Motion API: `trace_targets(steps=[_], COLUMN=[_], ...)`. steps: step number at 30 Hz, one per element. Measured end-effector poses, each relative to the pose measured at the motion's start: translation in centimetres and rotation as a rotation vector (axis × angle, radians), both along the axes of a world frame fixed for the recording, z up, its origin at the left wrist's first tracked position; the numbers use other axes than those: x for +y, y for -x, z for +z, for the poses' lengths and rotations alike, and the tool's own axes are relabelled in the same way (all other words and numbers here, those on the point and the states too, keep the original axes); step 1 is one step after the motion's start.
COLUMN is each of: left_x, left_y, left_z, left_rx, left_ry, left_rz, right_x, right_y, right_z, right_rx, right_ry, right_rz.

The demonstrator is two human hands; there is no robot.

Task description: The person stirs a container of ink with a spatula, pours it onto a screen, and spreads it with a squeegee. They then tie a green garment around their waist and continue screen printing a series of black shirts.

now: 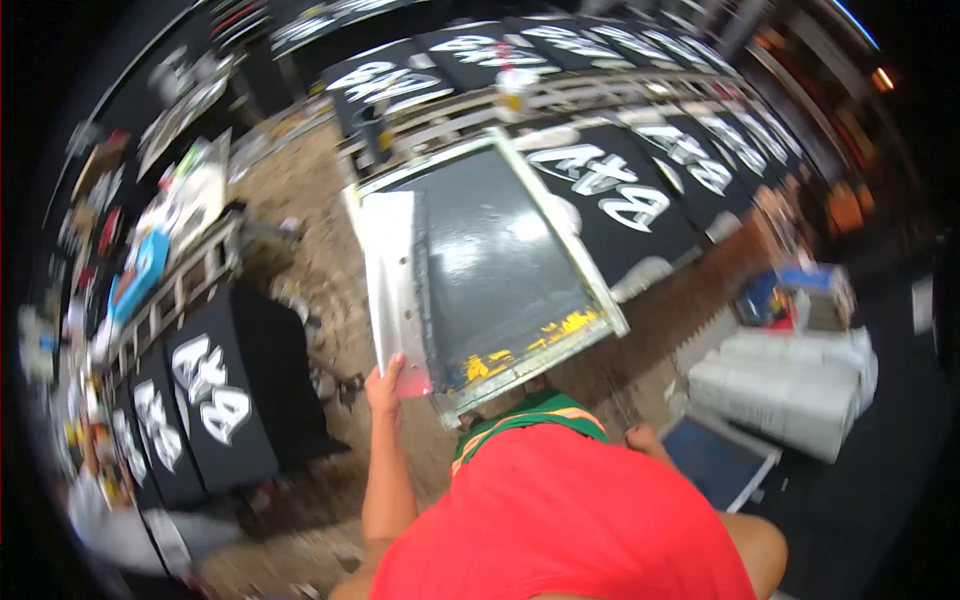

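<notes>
My left hand (384, 388) is closed at the lower left side of a screen printing frame (612, 312), its thumb over a pale strip with holes (396, 270) that runs along that side. Dark, glossy mesh (495, 250) fills the frame, with yellow ink smears (490, 365) near its close edge. The frame is tilted in front of my red shirt (560, 520). A bent part of my right arm (758, 548) seems to show beside the shirt; the right hand itself is not visible.
Black fabric panels with white lettering (610, 190) line the racks ahead; more panels (215, 390) stand at left. A cup (515, 90) sits on the far rack. Wrapped white bundles (775, 385) and another framed screen (715, 455) are at right. At lower left, a blurred person (120, 520).
</notes>
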State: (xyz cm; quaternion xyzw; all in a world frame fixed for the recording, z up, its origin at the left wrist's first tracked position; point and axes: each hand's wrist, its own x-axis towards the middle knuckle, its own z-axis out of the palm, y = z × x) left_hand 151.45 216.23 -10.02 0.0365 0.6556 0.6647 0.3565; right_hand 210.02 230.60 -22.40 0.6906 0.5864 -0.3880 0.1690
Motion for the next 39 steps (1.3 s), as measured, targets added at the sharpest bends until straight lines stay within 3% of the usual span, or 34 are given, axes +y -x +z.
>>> trace_targets(steps=[1, 3, 6, 8, 11, 14, 15, 16, 18, 19, 22, 23, 24, 27, 30, 31, 39], left_x=[-0.3, -0.9, -2.8, -3.4, -5.8, -7.9, -8.9, -10.0, -12.5, -13.8, -18.6, -20.7, -22.4, -26.2, -28.7, -29.6, -29.9], left_y=[-0.2, -0.9, -2.2, -3.4, -3.9, -3.7, -3.3, -2.8, -1.7, -1.0, 2.7, 3.8, 5.5, 8.8, 12.6, 14.1, 23.3], left_z=[-0.1, 0.5, 0.6, 1.4, 0.8, 1.0, 1.0, 1.0, 1.2, 1.3, 0.8, 0.7, 1.4, 3.9, 4.7, 3.1, 5.6], left_rx=[-0.008, -0.077, -0.128, -0.203, -0.207, -0.222, -0.213, -0.23, -0.243, -0.243, -0.245, -0.256, -0.251, -0.251, -0.196, -0.199, -0.272], left_ry=[0.001, 0.005, -0.011, -0.126, -0.163, -0.162, -0.168, -0.198, -0.225, -0.243, -0.242, -0.229, -0.228, -0.244, -0.2, -0.207, -0.369], left_rz=[0.027, 0.047, 0.176, 0.188, 0.265, 0.351, 0.366, 0.388, 0.411, 0.413, 0.391, 0.371, 0.373, 0.329, 0.38, 0.347, 0.384], right_x=[0.6, 3.1, 8.8, 11.6, 17.5, 15.4, 16.6, 14.9, 10.5, 9.8, 5.9, 1.8, -0.9, -4.6, -8.9, -9.4, -10.7], right_y=[0.0, -0.4, 3.3, 2.5, -0.4, 5.7, 4.6, 7.9, 14.2, 15.5, 19.7, 25.6, 29.3, 35.5, 43.6, 45.2, 56.6], right_z=[0.0, -1.4, 3.2, 1.9, -4.0, 3.4, 1.9, 5.1, 12.7, 12.6, 12.5, 18.3, 20.5, 18.2, 19.3, 18.5, 17.4], right_rx=[0.016, 0.123, -0.001, 0.106, 0.035, 0.089, 0.237, 0.24, -0.069, -0.105, 0.0, 0.006, 0.004, 0.136, 0.245, 0.269, 0.446], right_ry=[-0.114, -0.05, 0.045, 0.137, 0.235, 0.318, 0.399, 0.397, 0.519, 0.496, 0.6, 0.626, 0.58, 0.547, 0.785, 0.743, 0.505], right_rz=[0.088, -0.019, 0.153, 0.098, 0.232, 0.312, 0.837, 0.85, 0.673, 0.85, 0.924, 0.824, 0.85, 1.046, 0.803, 0.789, 0.736])
